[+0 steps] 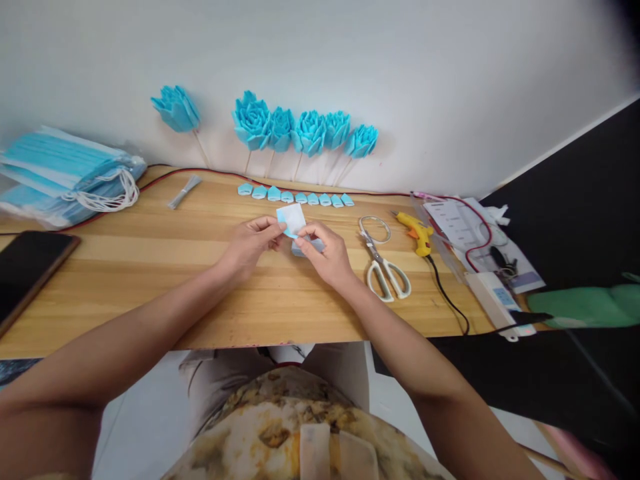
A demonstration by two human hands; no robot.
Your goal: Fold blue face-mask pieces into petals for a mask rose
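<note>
Over the middle of the wooden table, a small blue and white fabric piece (292, 217) is pinched between both hands. My left hand (259, 239) grips its left edge with thumb and finger. At its lower right corner, the fingers of my right hand (324, 248) are closed on it. Just under the right fingers lies a pale bluish stack of pieces (303, 249), partly hidden by that hand. Beyond the hands runs a row of several small folded blue petals (287, 197).
Several blue flowers on sticks (310, 132) lean against the wall. Face masks (65, 173) and a phone (35, 270) lie left. To the right are scissors (376, 257), a wire ring (375, 229), a yellow glue gun (417, 233), a power strip (493, 303) and a green bottle (590, 305).
</note>
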